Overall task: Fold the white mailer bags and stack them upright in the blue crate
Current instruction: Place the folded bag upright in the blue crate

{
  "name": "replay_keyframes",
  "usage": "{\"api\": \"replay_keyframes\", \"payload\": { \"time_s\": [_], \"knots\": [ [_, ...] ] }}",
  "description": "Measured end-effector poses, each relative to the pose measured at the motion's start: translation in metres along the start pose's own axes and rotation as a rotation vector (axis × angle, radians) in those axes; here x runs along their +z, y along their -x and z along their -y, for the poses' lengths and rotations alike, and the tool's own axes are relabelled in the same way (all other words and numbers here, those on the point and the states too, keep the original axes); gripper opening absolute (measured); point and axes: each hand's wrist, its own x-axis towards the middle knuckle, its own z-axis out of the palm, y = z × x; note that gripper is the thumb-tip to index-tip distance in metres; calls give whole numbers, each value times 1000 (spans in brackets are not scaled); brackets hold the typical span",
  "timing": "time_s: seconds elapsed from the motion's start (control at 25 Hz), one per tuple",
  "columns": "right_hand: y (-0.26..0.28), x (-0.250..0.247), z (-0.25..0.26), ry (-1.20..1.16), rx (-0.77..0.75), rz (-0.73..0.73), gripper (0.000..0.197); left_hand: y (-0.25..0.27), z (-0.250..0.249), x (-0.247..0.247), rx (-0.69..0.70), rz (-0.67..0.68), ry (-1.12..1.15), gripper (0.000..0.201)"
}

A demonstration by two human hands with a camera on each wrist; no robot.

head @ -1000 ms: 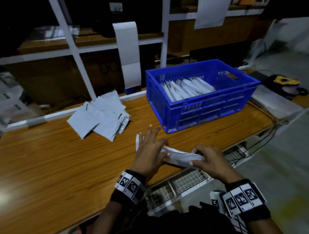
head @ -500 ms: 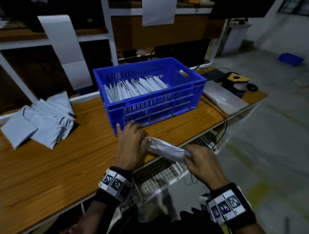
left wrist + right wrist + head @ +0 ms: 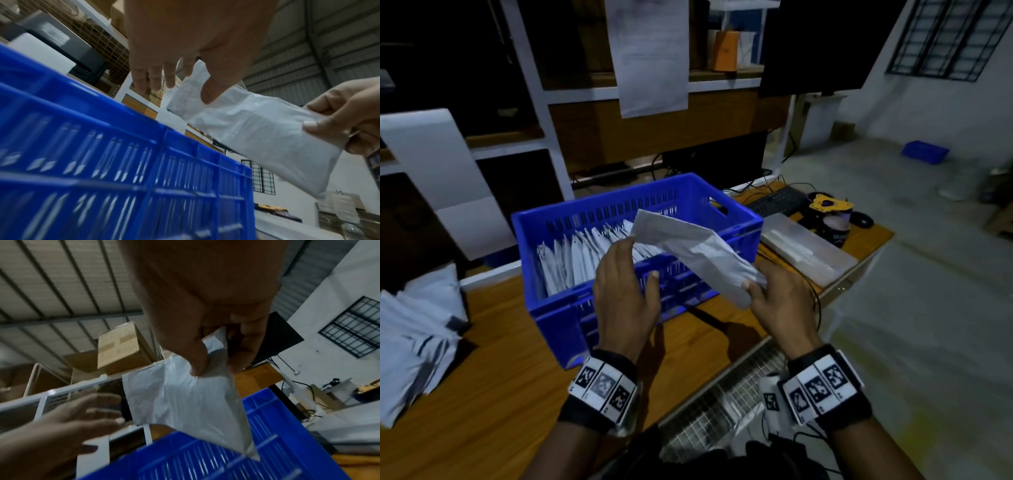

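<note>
Right hand (image 3: 779, 301) is pinching one end of the folded mailer bag (image 3: 697, 255), holding it slanted above the blue crate (image 3: 571, 315), likely lining it up with the row of bags (image 3: 582, 260) standing inside. Left hand (image 3: 625, 291) is hovering alongside, fingers relaxed and gripping nothing (apparently guiding). Unfolded bags (image 3: 417, 339) are lying on the table (image 3: 493, 411), well apart.

No legible text anywhere.
</note>
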Motion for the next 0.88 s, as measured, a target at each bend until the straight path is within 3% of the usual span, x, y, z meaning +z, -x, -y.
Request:
{"api": "replay_keyframes", "payload": {
  "time_s": [0.2, 0.28, 0.36, 0.56, 0.64, 0.72, 0.88],
  "knots": [
    [-71, -1, 0, -179, -34, -78, 11, -60, 14, 16, 43, 39, -68, 29],
    [-102, 9, 6, -251, -65, -89, 13, -80, 30, 23, 40, 134, -235, 27],
    [-138, 20, 12, -265, -70, -58, 21, -90, 44, 28, -56, 263, -389, 34],
    [-236, 48, 21, 22, -5, 257, 27, -98, 61, 38, -370, 424, -329, 60],
    [-265, 59, 22, 144, 19, 361, 17, -100, 64, 38, -489, 477, -336, 68],
    [-285, 72, 21, 256, 12, 453, 12, -101, 62, 38, -551, 505, -362, 71],
    [-307, 97, 16, 482, -56, 660, 35, -100, 49, 35, -608, 485, -411, 68]
  ]
}}
